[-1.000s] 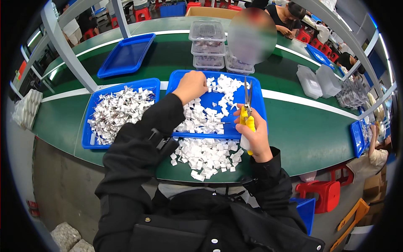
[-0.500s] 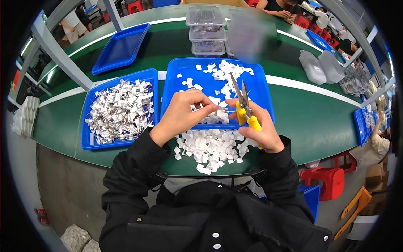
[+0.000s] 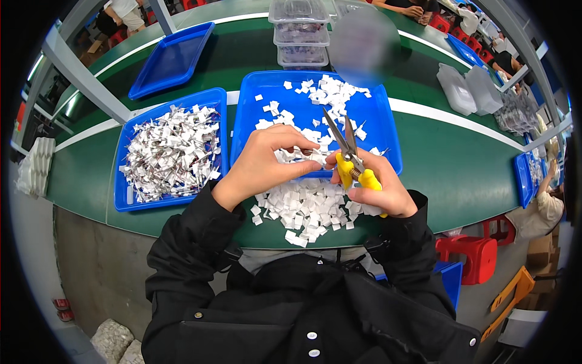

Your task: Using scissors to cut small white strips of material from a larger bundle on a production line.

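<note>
My right hand (image 3: 388,189) is closed round a pair of yellow-handled scissors (image 3: 351,155). Their grey blades point up and away, slightly parted. To its left, my left hand (image 3: 267,161) has its thumb and forefinger apart, the other fingers curled; nothing is plainly held between them. Both hands hover over the near edge of a blue tray (image 3: 245,109), where small white tags (image 3: 333,92) lie scattered. A heap of white square tags (image 3: 303,206) sits on the green table in front of that tray. Some small pieces behind my fingers are partly hidden.
At left, another blue tray (image 3: 115,182) is piled with white-tagged thin pieces (image 3: 173,151). Farther back lie a bare blue tray (image 3: 170,60) and stacked clear plastic boxes (image 3: 301,33). More clear containers (image 3: 458,90) stand at right, near a red stool (image 3: 467,258). Other people sit beyond.
My left thumb and forefinger have come apart from their pinch. The scissors and right hand have shifted slightly. The whole view has tilted a little, moving the trays up in it.
</note>
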`<state>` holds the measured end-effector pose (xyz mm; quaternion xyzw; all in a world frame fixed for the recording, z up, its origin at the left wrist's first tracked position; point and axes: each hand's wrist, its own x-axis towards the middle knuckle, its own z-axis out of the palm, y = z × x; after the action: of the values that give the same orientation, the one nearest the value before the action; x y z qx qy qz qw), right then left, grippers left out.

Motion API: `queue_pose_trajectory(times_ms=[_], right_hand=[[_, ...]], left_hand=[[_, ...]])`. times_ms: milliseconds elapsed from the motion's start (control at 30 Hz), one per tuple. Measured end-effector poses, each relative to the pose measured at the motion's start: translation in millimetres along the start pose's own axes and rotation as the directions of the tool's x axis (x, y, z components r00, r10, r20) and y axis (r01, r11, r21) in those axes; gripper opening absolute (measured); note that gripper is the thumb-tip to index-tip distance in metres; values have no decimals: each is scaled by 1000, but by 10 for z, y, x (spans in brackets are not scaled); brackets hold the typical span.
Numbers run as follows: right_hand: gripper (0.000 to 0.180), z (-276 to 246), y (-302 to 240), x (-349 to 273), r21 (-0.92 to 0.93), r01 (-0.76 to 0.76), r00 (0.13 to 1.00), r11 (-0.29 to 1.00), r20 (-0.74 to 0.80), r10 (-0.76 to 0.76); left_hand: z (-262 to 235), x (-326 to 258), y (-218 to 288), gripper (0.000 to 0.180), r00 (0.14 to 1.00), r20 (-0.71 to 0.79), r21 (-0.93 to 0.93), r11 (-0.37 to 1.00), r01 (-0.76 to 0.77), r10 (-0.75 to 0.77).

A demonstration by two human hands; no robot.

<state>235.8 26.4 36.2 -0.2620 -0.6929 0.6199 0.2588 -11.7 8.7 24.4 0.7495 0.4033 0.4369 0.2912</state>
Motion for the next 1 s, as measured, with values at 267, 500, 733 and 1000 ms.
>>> queue_pose_trajectory(times_ms=[267, 500, 733, 1000], right_hand=[[54, 3, 14, -10, 30, -4, 1000, 1000, -14, 5], [53, 19, -17, -9, -20, -14, 1000, 1000, -7, 14], [57, 39, 60, -8, -257, 101, 993, 961, 79, -83], [58, 33, 28, 12, -291, 116, 988, 950, 134, -80]], left_hand=[[5, -6, 14, 30, 1000, 27, -11, 1000, 13, -13], [11, -8, 7, 20, 986, 48, -44, 986, 161, -158], [-56, -5, -57, 15, 900, 251, -167, 900, 403, -357], [-131, -5, -25, 16, 935, 291, 8, 978, 209, -202]])
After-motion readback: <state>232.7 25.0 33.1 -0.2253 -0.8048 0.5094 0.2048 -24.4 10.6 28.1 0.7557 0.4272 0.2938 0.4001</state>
